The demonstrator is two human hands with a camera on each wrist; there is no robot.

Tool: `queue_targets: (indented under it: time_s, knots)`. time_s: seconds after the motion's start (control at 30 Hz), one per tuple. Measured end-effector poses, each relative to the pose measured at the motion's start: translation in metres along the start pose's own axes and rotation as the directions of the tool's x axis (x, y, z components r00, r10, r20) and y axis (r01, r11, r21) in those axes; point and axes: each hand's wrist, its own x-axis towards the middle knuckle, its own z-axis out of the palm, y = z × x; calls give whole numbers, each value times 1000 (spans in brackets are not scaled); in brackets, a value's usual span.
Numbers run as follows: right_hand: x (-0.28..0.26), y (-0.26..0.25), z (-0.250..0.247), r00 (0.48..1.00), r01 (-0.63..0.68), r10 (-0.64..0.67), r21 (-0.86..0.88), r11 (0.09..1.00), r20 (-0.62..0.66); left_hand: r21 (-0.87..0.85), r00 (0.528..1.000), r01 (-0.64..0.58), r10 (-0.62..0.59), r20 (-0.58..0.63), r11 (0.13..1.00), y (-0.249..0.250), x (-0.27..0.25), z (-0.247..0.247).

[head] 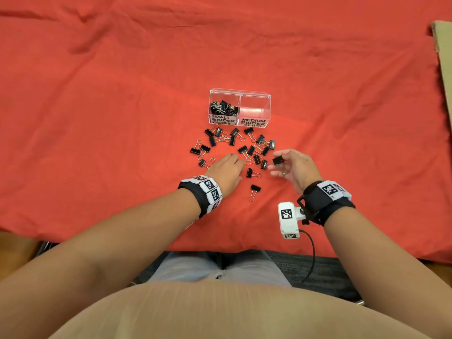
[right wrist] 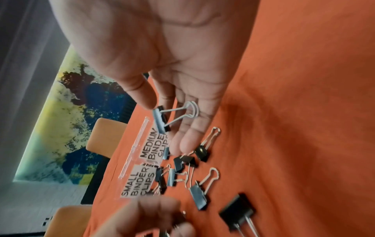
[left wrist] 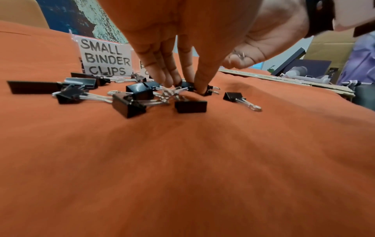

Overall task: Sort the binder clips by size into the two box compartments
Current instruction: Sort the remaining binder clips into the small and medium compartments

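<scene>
Sorting clips: one lifted, the next being picked

The right hand (head: 294,167) pinches a binder clip (right wrist: 161,120) between thumb and fingers, raised off the red cloth (head: 97,118), likely bound for the empty medium compartment (head: 254,107). The left hand (head: 226,171) presses its fingertips (left wrist: 201,86) around a small clip (left wrist: 187,85) in the loose pile (head: 234,148), seemingly starting a pick; a firm hold isn't clear. The small compartment (head: 223,106) of the clear box (head: 241,92) already holds several.
</scene>
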Motion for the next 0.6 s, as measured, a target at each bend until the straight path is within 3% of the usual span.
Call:
queue_targets:
  time_s: [0.1,0.17,0.23,0.3,0.37,0.5,0.6]
  knots:
    - [-5,4,5,995,-85,90,-96,992,53,-56,1000,8,-9,-15,998,7,0,-5]
    - [-9,15,8,993,0,41,-365,931,107,-43,1000,4,-4,2,999,13,2,-7]
    - [-11,29,8,970,216,-83,-661,719,227,-13,1000,-7,7,27,1000,17,7,-6]
    - [-15,40,6,940,334,-99,-813,477,328,10,998,-17,17,54,1000,18,13,-4]
    - [-17,48,5,925,378,-98,-854,356,368,26,997,-37,35,67,999,17,16,0]
    - [-20,53,8,927,373,-126,-898,233,352,84,994,-89,83,74,993,17,19,2]
    - [-19,54,8,918,397,-132,-882,255,375,59,996,-66,62,66,996,18,20,1]
